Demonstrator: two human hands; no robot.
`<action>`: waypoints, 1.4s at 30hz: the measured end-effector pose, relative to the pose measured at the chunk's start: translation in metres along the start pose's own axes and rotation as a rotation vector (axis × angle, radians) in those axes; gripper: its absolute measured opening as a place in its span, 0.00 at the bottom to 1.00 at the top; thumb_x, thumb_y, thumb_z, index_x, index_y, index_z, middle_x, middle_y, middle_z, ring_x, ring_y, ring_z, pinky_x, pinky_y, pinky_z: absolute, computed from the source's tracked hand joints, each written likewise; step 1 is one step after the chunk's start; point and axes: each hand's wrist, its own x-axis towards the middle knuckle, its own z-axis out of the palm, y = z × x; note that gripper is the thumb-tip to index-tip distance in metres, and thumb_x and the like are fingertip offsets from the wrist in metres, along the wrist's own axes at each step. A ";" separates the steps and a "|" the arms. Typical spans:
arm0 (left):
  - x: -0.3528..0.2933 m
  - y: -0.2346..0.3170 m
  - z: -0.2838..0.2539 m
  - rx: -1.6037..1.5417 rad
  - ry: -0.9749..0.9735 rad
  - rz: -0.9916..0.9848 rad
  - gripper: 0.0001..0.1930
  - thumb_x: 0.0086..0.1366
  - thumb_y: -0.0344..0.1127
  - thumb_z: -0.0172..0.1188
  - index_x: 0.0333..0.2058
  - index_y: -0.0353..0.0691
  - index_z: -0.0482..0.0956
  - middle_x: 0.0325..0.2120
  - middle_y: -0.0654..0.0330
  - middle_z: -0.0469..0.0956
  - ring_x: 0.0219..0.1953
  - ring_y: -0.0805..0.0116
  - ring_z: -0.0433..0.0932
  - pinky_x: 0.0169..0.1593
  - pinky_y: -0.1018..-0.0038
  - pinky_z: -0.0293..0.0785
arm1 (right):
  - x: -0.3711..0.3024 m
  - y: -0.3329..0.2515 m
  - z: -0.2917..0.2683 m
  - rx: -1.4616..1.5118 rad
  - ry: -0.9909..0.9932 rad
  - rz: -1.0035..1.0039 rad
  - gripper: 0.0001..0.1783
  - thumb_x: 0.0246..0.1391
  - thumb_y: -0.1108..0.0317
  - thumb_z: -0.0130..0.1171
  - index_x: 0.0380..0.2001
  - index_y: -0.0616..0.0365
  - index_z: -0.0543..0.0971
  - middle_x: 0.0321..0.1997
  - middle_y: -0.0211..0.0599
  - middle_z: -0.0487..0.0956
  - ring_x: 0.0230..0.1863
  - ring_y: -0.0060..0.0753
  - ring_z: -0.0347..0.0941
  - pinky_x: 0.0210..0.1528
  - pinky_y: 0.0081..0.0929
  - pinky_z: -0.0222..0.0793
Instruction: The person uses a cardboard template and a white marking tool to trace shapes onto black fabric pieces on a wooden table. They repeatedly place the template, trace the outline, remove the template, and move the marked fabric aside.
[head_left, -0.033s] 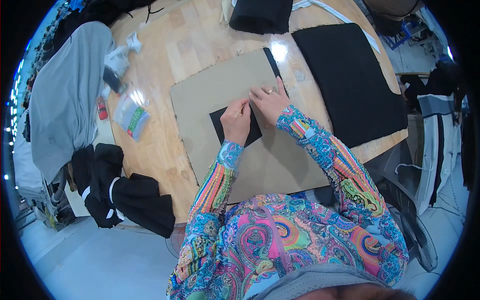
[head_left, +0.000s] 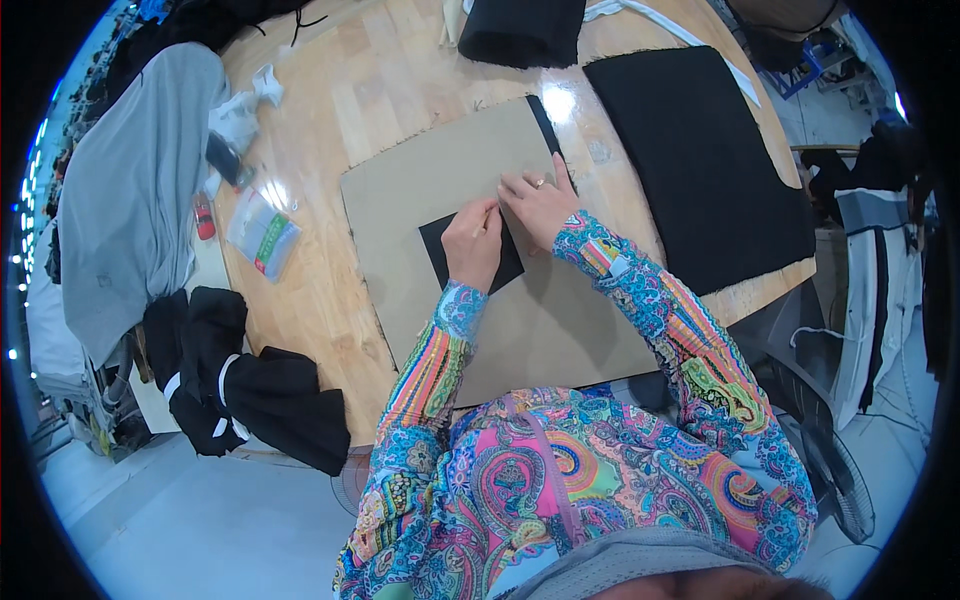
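A beige cloth panel with dark frayed edges and a black strip along its far right side lies flat on the table in front of me. On its middle rests a black fabric square, partly covered by my left hand. That hand is closed, its thumb and fingertips pinched at the square's upper part; whatever they grip is hidden. Close against it, my right hand, with a ring on one finger, has its fingertips drawn together on the cloth while one finger stretches toward the black strip. What lies between those fingertips cannot be made out.
Right of the panel lies a large black cloth piece; a folded black bundle is at the far edge. Leftward on the wooden table are a plastic packet, grey cloth and tied black bundles. A fan stands at right.
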 end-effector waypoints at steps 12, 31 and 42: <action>-0.060 0.033 -0.034 0.011 -0.306 0.178 0.06 0.55 0.25 0.56 0.33 0.35 0.76 0.31 0.56 0.76 0.33 0.56 0.75 0.37 0.64 0.72 | 0.001 0.000 -0.001 0.008 -0.057 0.008 0.52 0.22 0.62 0.77 0.57 0.53 0.65 0.61 0.29 0.62 0.64 0.38 0.58 0.66 0.67 0.32; -0.112 -0.040 -0.147 0.199 0.081 -0.370 0.09 0.62 0.31 0.54 0.38 0.31 0.73 0.32 0.49 0.75 0.36 0.57 0.75 0.42 0.67 0.70 | -0.029 0.006 0.012 0.586 0.087 0.323 0.52 0.36 0.58 0.72 0.63 0.59 0.57 0.68 0.51 0.51 0.69 0.51 0.47 0.69 0.52 0.38; -0.106 -0.066 -0.135 -0.184 0.256 -0.483 0.11 0.54 0.25 0.60 0.36 0.31 0.70 0.30 0.56 0.73 0.35 0.65 0.73 0.41 0.72 0.71 | -0.030 0.033 0.043 0.842 0.107 0.451 0.53 0.46 0.44 0.61 0.65 0.65 0.49 0.69 0.61 0.45 0.71 0.54 0.39 0.70 0.37 0.39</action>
